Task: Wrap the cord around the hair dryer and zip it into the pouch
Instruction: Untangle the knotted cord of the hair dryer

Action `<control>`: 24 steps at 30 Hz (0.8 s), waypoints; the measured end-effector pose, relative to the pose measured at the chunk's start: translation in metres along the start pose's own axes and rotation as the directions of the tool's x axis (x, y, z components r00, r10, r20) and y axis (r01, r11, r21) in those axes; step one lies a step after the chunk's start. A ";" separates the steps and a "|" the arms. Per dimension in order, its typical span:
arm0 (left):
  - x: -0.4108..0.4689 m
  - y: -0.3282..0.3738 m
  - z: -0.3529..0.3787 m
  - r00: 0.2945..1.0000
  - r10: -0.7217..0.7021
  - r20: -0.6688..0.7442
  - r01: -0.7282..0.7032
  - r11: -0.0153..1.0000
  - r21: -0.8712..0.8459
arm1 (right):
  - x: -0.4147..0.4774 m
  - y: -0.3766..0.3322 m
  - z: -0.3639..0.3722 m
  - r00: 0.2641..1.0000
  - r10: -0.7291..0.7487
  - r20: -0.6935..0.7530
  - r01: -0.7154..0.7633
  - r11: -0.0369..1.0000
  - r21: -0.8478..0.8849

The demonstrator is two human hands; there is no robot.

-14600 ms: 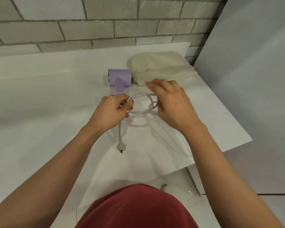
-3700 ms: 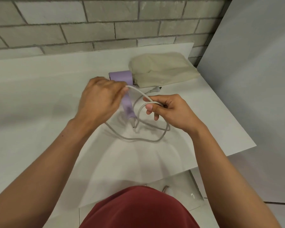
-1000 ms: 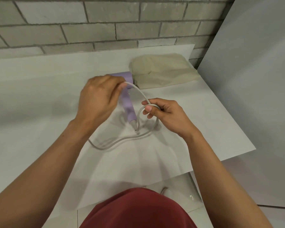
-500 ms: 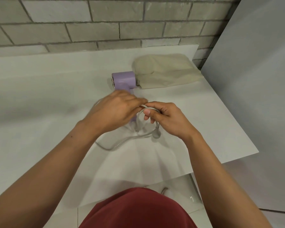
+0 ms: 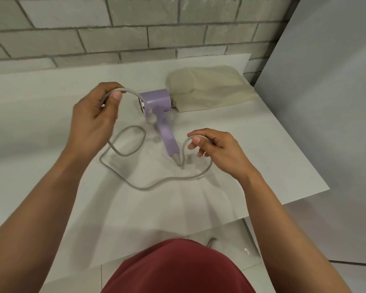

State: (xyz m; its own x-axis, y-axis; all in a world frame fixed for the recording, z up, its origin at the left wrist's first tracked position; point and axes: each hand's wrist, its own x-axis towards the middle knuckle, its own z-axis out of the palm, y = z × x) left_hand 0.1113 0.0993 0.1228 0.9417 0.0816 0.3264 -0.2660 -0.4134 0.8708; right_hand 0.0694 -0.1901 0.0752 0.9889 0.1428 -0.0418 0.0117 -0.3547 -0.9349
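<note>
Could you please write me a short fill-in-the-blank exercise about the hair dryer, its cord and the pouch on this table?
1. The hair dryer is ____ in colour.
2. The left hand and the right hand each pinch the cord, which is not yet ____ around the dryer.
3. The pouch lies on the table by the dryer's head; the dryer is ____ it, not inside.
Missing words: purple; wrapped; outside.
</note>
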 end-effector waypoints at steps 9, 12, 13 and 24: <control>-0.021 -0.004 -0.025 0.995 -0.068 -0.075 0.061 0.993 -0.096 | 0.005 0.042 -0.014 0.937 0.207 -0.281 -0.197 0.978 0.065; -0.026 0.003 -0.028 0.992 -0.086 -0.096 0.074 0.990 -0.121 | 0.001 0.074 -0.019 0.892 0.253 -0.375 -0.330 0.931 -0.157; -0.027 0.006 -0.027 0.992 -0.084 -0.095 0.072 0.989 -0.128 | -0.002 0.080 -0.019 0.889 0.260 -0.377 -0.367 0.897 -0.248; -0.024 0.063 0.015 0.975 -0.131 0.178 0.189 0.912 -0.363 | -0.014 -0.024 0.016 0.963 -0.137 -0.233 0.059 0.948 -0.313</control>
State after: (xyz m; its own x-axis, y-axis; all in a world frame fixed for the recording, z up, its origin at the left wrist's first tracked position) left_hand 0.0749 0.0577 0.1638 0.9899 -0.0277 0.1388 -0.1397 -0.0324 0.9897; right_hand 0.0527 -0.1688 0.0931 0.9850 -0.0295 0.1702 0.1160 -0.6170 -0.7784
